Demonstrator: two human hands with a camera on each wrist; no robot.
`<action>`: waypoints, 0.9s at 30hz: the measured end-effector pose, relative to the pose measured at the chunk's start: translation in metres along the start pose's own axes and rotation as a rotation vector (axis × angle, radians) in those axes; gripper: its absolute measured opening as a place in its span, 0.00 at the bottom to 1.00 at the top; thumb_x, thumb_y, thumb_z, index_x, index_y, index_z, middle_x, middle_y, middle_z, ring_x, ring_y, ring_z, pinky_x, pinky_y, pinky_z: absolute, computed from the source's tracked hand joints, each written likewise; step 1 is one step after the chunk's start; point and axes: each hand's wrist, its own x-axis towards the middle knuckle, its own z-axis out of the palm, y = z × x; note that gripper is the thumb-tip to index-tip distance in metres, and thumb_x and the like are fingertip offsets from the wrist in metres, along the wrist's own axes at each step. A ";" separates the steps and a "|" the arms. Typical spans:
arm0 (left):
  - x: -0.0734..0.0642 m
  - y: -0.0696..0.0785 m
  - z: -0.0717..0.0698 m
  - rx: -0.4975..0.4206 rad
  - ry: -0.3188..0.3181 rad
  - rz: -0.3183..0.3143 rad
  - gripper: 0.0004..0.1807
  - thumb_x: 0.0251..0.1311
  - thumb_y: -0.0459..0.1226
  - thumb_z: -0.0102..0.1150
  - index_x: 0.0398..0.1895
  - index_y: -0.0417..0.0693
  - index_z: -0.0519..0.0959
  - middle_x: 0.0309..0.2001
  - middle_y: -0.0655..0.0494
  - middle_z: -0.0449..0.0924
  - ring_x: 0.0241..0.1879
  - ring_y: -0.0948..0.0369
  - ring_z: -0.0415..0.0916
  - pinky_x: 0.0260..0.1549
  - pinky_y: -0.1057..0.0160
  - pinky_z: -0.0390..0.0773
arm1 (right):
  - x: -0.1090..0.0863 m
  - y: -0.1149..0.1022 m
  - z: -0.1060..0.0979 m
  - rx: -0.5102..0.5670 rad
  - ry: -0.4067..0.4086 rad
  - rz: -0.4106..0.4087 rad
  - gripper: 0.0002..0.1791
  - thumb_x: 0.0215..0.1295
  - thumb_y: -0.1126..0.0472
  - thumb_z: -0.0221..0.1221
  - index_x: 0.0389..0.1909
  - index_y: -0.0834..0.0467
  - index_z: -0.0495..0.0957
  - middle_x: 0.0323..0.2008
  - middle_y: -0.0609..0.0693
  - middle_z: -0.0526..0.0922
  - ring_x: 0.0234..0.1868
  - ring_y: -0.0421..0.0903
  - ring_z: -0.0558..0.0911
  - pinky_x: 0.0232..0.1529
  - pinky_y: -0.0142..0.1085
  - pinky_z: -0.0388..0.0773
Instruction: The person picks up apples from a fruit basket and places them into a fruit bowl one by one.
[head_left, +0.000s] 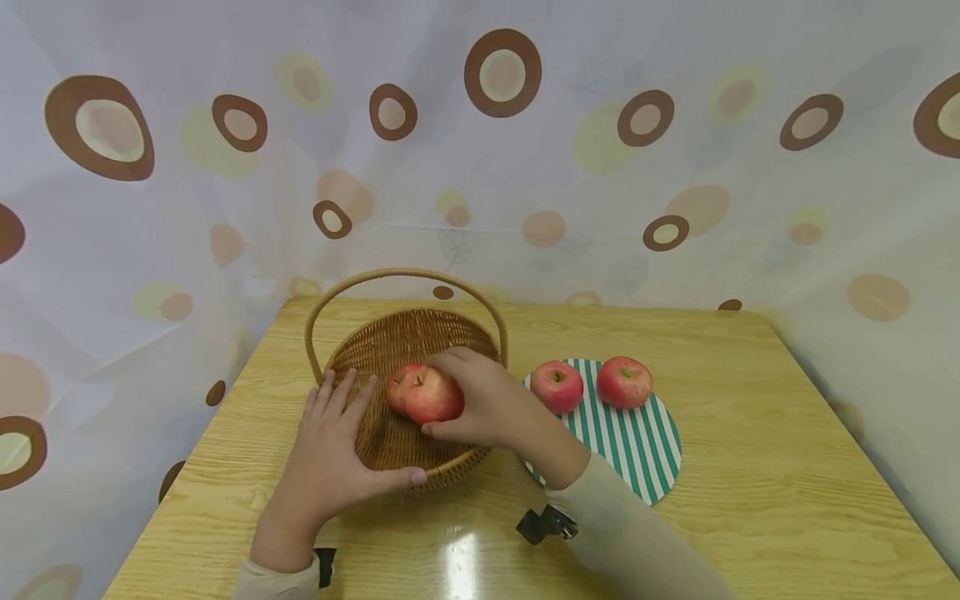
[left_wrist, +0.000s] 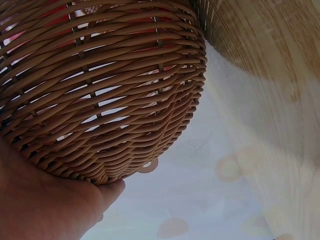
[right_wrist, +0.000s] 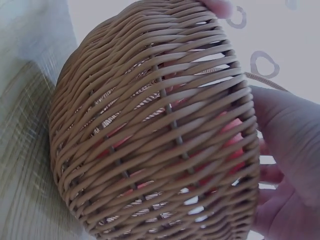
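A brown wicker basket [head_left: 408, 333] with a tall arched handle [head_left: 405, 272] stands on the table in the head view. Inside its opening my right hand [head_left: 487, 400] grips a red apple [head_left: 433, 397], fingers over the top and thumb at the near side. Partly behind that one, another apple [head_left: 394, 385] shows in the basket. My left hand [head_left: 326, 467] rests at the basket's left front rim with fingers spread and fairly straight, the thumb stretched along the front. Both wrist views show the woven wall [left_wrist: 120, 90] from outside, with red glimpsed through gaps.
To the right, two more apples, a left one [head_left: 557, 387] and a right one [head_left: 625, 382], sit on a round green-and-white striped mat [head_left: 648, 454]. The wooden table [head_left: 780, 467] meets a spotted white cloth [head_left: 570, 192] at the back and sides.
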 end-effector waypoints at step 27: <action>0.000 0.001 -0.001 0.003 -0.021 -0.009 0.74 0.38 0.79 0.72 0.84 0.45 0.61 0.84 0.33 0.52 0.84 0.31 0.39 0.79 0.26 0.45 | -0.043 0.022 -0.009 0.126 0.377 -0.342 0.43 0.54 0.52 0.81 0.68 0.62 0.76 0.66 0.58 0.80 0.68 0.53 0.81 0.60 0.41 0.87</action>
